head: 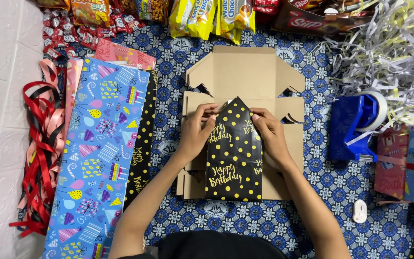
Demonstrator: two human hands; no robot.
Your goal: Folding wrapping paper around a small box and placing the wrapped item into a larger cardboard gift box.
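both hands: two hands work one thing, the black gift wrap with yellow dots (234, 158) folded round a flat packet.
left grip: the left hand (198, 130) has its fingers closed together on the left slope of the paper's pointed top flap, thumb under, it seems, though the view hides it.
right grip: the right hand (269, 134) pinches the right slope of the same flap, fingers clamped on the paper's edge.
wrapped packet: lies upright in the view on a flattened brown cardboard box (245, 76), its point aimed away from the person, its lower end square and already closed.
step in hand: as i judge it, creasing the end flap into a triangle.
next move: likely calls for pressing the point down flat and holding it with one hand while the other frees up; the paper looks stiff and may spring back.
to the right: a blue tape dispenser (355, 127) near the box, a small white object (360, 211) nearer the person, shredded paper strips (389, 52) beyond.
to the left: a blue patterned wrapping sheet (97, 153) and red ribbons (39, 158).
far edge: snack packets (192, 17).
bench: covered by a blue patterned cloth (312, 201).
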